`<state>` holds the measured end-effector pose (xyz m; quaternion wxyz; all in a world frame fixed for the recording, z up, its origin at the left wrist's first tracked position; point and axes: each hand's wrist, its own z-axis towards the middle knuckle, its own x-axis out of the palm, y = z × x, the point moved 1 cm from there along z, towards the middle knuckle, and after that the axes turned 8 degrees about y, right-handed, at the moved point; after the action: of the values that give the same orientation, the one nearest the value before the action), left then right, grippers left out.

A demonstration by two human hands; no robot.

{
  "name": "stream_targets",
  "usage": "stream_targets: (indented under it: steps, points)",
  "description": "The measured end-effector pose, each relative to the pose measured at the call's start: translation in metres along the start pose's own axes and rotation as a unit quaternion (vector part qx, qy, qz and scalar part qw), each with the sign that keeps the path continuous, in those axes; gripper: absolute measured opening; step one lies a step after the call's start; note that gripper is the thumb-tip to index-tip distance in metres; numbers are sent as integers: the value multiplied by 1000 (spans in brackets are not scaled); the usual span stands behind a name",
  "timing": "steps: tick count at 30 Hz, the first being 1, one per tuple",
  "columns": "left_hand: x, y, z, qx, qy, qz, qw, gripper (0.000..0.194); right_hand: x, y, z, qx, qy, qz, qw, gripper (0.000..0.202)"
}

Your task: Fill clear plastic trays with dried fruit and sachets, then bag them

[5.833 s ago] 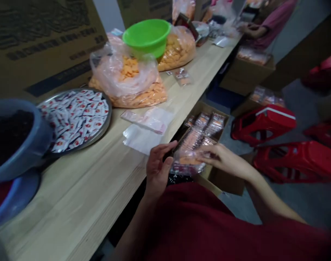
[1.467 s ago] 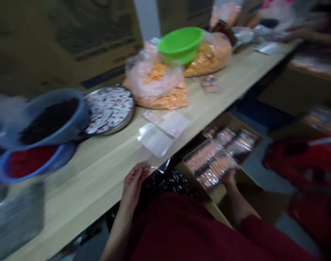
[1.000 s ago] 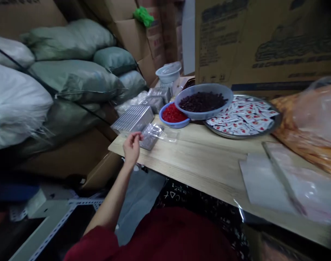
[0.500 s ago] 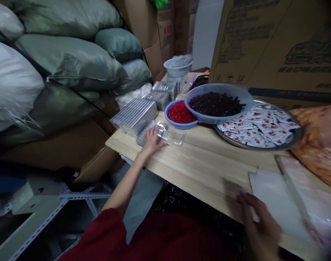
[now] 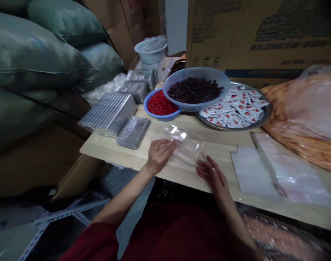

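My left hand (image 5: 160,155) pinches the near left edge of an unfolded clear plastic box (image 5: 188,150) with a lid, just over the wooden table. Close to the box's right end, my right hand (image 5: 213,174) has its fingers apart and seems to hold nothing. Left of the box lies a small flat pile of clear plastic boxes (image 5: 133,132). Beside that pile rises a taller stack of the same boxes (image 5: 109,112). Behind my hands stands a blue bowl of red pieces (image 5: 162,105), partly under the rim of a larger bowl of dark pieces (image 5: 196,90).
A metal tray of small white packets (image 5: 238,108) stands at the back right. White sheets (image 5: 254,172) and plastic bags (image 5: 298,177) lie on the table's right. A big orange-brown bag (image 5: 298,108) leans there. Full sacks (image 5: 32,54) are piled left; a carton (image 5: 241,40) stands behind.
My left hand has brought the clear box rightward, away from the small pile. My right hand has moved up and left toward it. The camera view has shifted right.
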<state>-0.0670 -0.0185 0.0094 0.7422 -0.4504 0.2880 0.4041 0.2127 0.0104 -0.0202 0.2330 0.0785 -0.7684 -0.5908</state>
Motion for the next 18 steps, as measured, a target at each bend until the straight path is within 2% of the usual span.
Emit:
stream_targets:
  steps: [2,4,6,8,10,12,14,15,17,18]
  points:
    - [25,-23,-7,20,63,-72,995,30,-3,5,8,19,-10,105,994,73]
    - [44,-38,-12,26,96,-101,990,29,-13,7,13,37,-51,163,985,67]
    - [54,-47,-12,-12,70,-106,992,29,-27,7,16,39,-107,199,973,52]
    - [59,-56,-10,-94,2,-141,986,38,-37,4,17,18,-175,235,956,43]
    - [66,-70,-8,-179,-30,-254,950,49,-37,-1,15,-13,-240,262,935,44]
    - [76,-85,-6,-239,8,-409,881,54,-25,-7,11,-41,-275,272,921,43]
    - [86,-96,-1,-267,54,-514,813,55,-7,-13,5,-47,-242,263,933,40]
    - [88,-97,3,-275,64,-535,796,57,2,-15,1,-39,-207,253,944,40]
    - [84,-86,16,-275,84,-535,794,61,10,-17,-9,-26,-163,213,963,47]
    - [78,-75,26,-266,110,-525,801,62,9,-15,-14,-32,-168,177,969,52]
